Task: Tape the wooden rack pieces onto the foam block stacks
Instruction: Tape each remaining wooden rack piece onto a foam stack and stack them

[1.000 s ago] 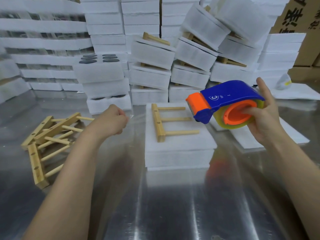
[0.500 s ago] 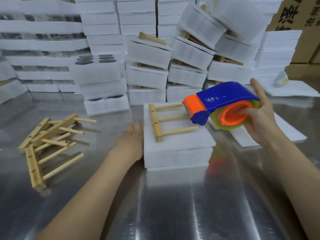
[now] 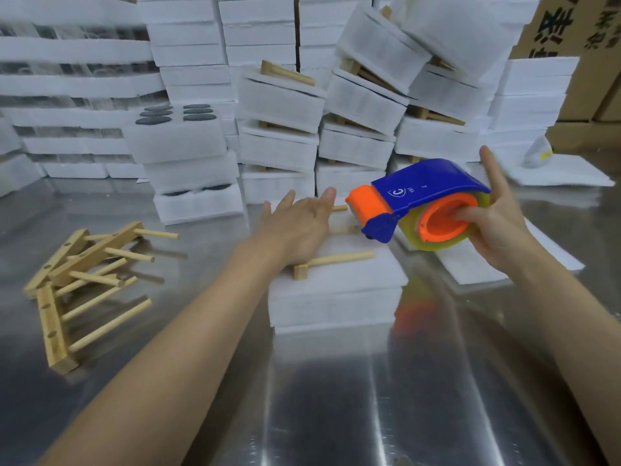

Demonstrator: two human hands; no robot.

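Foam block stack (image 3: 336, 297), white and squared, sits on a shiny metal table (image 3: 336, 398) at the centre of view. On top of the stack lies a wooden rack piece (image 3: 336, 258), a flat bar with round dowels pointing toward the stack's right edge. Left hand (image 3: 295, 227) lies flat over the bar end of the piece, fingers straight, pressing it onto the foam. Right hand (image 3: 497, 230) hovers just above the stack's right side, gripping a blue and orange tape dispenser (image 3: 420, 193), fingers hooked into the roll's core, cutter end pointing at the left hand. Left of the stack, well apart, spare rack pieces (image 3: 84, 274) lie in a loose heap. Behind the stack rise many more foam blocks. The foam looks light and easily dented, so the stack probably slides on smooth metal unless held down. The wood looks stiff and light; the bar seems the best place to pin it, since round dowels may roll.
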